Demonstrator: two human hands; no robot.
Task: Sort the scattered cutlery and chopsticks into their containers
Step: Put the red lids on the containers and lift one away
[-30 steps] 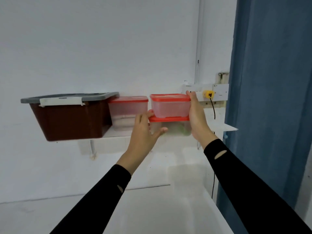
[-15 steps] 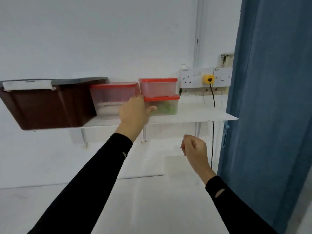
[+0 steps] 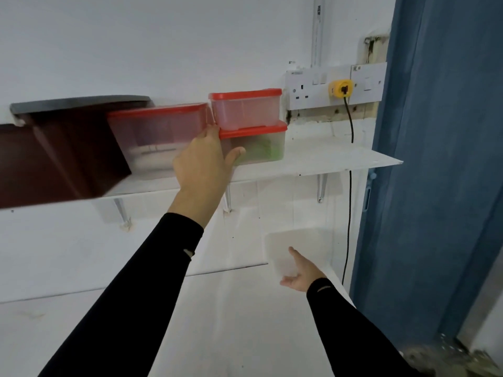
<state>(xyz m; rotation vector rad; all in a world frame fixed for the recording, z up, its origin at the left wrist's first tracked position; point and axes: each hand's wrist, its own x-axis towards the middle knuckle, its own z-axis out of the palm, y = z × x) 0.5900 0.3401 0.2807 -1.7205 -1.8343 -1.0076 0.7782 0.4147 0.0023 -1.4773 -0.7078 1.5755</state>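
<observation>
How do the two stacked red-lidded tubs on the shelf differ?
The top tub rests on the bottom tub, which stands directly on the shelf. The top tub looks empty, while the bottom tub holds something green. The left hand has its thumb in front of the bottom tub, with its fingertips near the top tub's lower corner. Both are clear boxes with red lids on.

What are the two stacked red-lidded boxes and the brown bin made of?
Upper box and lower box: apparently translucent plastic; green contents show through the lower one's wall. Red lids are opaque. Brown bin: opaque, probably glossy plastic, though motion blur leaves that open.
</observation>
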